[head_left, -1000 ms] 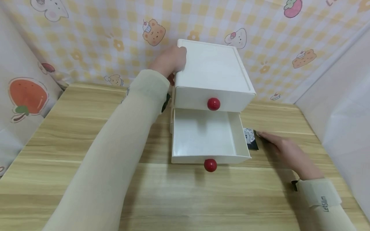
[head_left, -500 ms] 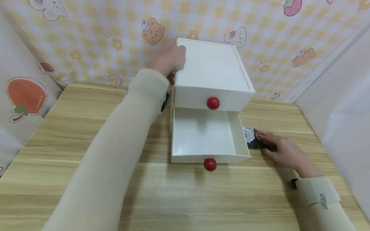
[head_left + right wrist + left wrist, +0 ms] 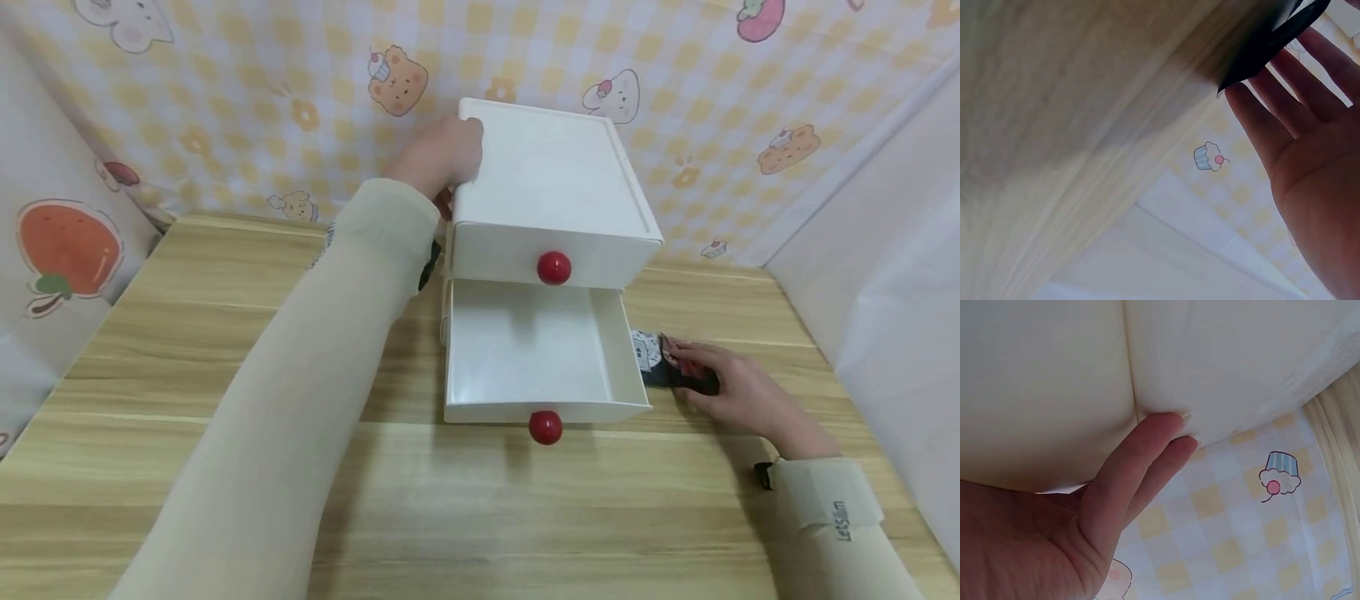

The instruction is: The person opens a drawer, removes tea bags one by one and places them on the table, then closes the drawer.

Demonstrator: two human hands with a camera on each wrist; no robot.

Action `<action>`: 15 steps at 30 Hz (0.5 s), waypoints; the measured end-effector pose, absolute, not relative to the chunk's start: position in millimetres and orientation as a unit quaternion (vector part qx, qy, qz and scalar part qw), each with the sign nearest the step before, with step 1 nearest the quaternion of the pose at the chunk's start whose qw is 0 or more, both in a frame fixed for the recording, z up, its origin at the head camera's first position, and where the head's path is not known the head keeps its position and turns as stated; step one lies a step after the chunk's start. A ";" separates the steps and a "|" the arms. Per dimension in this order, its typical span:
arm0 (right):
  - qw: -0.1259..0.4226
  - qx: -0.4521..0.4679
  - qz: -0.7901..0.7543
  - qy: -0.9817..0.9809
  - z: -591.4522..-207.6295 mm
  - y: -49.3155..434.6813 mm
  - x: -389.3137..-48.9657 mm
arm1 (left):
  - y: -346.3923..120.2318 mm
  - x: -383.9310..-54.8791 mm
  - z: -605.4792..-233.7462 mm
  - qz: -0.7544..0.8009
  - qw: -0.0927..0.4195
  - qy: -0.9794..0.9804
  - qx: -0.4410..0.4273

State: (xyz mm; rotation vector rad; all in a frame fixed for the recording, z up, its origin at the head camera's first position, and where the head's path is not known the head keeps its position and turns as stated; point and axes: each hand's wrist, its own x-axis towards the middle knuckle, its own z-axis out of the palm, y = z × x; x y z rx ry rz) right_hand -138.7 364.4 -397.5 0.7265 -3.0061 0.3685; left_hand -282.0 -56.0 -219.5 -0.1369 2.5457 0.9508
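Observation:
A white two-drawer cabinet (image 3: 551, 171) with red ball knobs stands at the back of the table. Its lower drawer (image 3: 528, 346) is pulled out, with nothing visible inside; the upper drawer (image 3: 495, 254) is closed. At the cabinet's left rear edge my left hand (image 3: 442, 154) holds on, two fingers against the side wall in the left wrist view. To the right of the drawer, my right hand (image 3: 738, 396) grips a dark flat packet (image 3: 697, 379) with reddish print. A white-patterned dark piece (image 3: 647, 354) lies against it, partly behind the drawer; whether both are one packet, I cannot tell.
The wooden table (image 3: 480, 508) runs up to a yellow-checked cloth (image 3: 300, 108) with cartoon prints right behind the cabinet. White cloth walls (image 3: 885, 192) bound the right and left sides.
My right hand has moved slightly over the dark packet and taken hold of it; its reddish print now shows under the fingers. The left hand and cabinet stay put.

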 end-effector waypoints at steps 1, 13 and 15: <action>0.016 0.233 0.117 -0.965 -398.0 365.0 -138.4 | -55.9 -281.6 -219.3 0.345 0.208 0.914 -0.050; 0.059 0.250 0.118 -0.959 -389.6 356.0 -124.8 | -53.7 -282.1 -219.7 0.346 0.210 0.913 -0.055; 0.082 0.251 0.113 -0.958 -384.7 350.0 -121.0 | -54.0 -283.1 -220.1 0.345 0.211 0.913 -0.056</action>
